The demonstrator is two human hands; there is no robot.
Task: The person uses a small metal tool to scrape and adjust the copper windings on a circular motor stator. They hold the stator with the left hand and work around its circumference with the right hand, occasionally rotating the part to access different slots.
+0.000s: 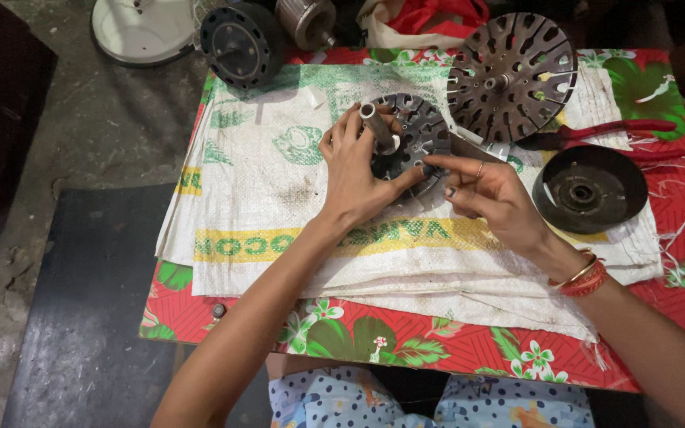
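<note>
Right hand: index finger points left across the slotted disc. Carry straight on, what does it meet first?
Probably the left hand. The right hand has its index tip at the edge of the slotted metal disc, aimed at the left thumb there. Heights are unclear from above.

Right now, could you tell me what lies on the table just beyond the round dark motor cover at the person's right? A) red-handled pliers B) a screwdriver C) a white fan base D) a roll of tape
A: the red-handled pliers lie just beyond the round dark motor cover, beside the slotted stator disc.
</note>
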